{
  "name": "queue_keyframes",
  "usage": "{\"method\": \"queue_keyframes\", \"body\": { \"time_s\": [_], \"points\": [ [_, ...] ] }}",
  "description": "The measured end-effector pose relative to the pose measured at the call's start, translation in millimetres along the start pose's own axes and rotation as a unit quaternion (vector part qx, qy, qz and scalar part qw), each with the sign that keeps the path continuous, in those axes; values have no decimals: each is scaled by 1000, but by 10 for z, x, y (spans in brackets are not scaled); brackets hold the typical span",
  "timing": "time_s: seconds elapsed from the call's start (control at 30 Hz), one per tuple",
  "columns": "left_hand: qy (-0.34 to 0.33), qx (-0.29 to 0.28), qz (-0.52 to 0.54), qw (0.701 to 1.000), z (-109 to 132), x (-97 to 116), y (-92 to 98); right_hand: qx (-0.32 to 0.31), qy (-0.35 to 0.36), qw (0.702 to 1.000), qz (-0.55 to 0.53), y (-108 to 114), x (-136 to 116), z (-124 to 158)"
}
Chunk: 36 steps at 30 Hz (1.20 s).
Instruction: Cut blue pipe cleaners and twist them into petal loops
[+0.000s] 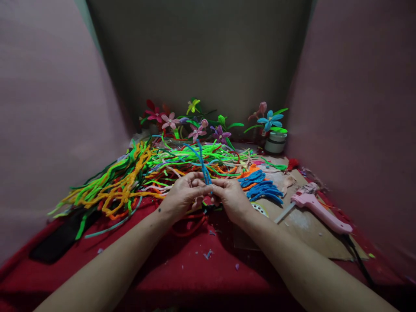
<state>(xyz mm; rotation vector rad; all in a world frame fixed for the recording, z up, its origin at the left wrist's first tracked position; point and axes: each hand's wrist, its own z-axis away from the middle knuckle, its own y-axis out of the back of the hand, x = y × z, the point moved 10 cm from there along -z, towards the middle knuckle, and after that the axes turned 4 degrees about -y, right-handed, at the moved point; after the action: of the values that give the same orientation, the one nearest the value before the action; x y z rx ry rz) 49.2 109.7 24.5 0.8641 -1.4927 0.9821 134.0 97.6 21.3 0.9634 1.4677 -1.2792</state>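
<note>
Blue pipe cleaners (202, 162) stand up between my two hands at the middle of the table, their lower ends pinched in my fingertips. My left hand (188, 190) is closed on them from the left, and my right hand (229, 195) meets it from the right, thumb and fingers pressed together on the same blue stems. Just right of my right hand lies a stack of bent blue pipe cleaner pieces (264, 188), with orange pieces (251, 170) beside and under it. The fingers partly hide the lower ends of the held stems.
Loose green, yellow and orange pipe cleaners (123, 177) spread across the left and back. A pink glue gun (320, 210) rests on cardboard (344, 247) at the right. Fuzzy flowers (170, 121) line the back, near a white jar (275, 142). A black flat object (60, 238) lies left.
</note>
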Motion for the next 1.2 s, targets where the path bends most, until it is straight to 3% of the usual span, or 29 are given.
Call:
{"method": "queue_keyframes", "body": {
  "time_s": [0.1, 0.23, 0.33, 0.43, 0.57, 0.73, 0.97, 1.2],
  "points": [
    [6, -3, -29, 1000, 16, -6, -12, -21, -7, 1000, 14, -20, 58, -10],
    [-21, 62, -14, 998, 32, 39, 85, -61, -49, 996, -38, -76, 172, -30],
    [-25, 38, 5, 999, 20, 36, 1, -63, -70, 991, -90, -110, 199, -31],
    [-29, 31, -38, 998, 20, 57, -53, -41, -61, 994, -79, -106, 184, -27],
    [-57, 76, -132, 987, 44, 163, 3, -54, -46, 995, -77, -136, 168, -10],
    [-42, 134, -110, 984, 56, 184, 178, -102, -7, 988, -118, -194, 49, 9],
    [-34, 111, -101, 988, 84, 159, 164, -24, -11, 997, -77, -34, 75, -23],
    [-24, 47, -59, 997, 53, 99, 94, 13, -37, 999, -19, 30, 83, -8]
  ]
}}
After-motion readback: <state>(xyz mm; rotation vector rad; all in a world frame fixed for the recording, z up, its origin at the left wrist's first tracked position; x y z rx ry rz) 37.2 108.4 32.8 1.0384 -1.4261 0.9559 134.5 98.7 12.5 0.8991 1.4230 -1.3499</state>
